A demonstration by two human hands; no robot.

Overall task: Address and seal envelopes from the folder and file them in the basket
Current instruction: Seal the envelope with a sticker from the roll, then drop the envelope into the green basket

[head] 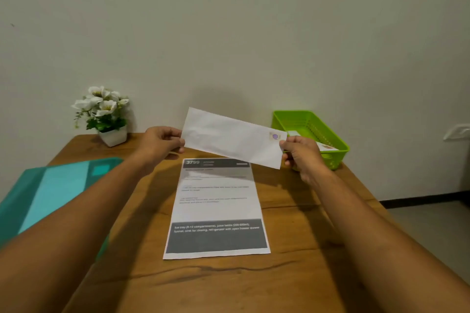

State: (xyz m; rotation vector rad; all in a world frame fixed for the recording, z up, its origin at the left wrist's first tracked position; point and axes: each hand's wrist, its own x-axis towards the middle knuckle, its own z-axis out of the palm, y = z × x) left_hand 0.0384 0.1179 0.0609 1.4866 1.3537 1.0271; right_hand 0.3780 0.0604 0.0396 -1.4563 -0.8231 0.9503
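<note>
I see the white envelope (230,137) held in the air above the bench (305,236), sloping down to the right, with a stamp (275,136) near its right end. My left hand (160,141) pinches its left edge and my right hand (300,152) pinches the right end, fingers curled. Just behind the right hand sits the green basket (335,157) with another envelope (326,147) inside. A printed sheet (216,211) lies flat beneath, a teal folder (50,190) at the left, potted white flowers (106,114) far left.

Dim, soft indoor light; slight blur, wide-angle bending at edges.
</note>
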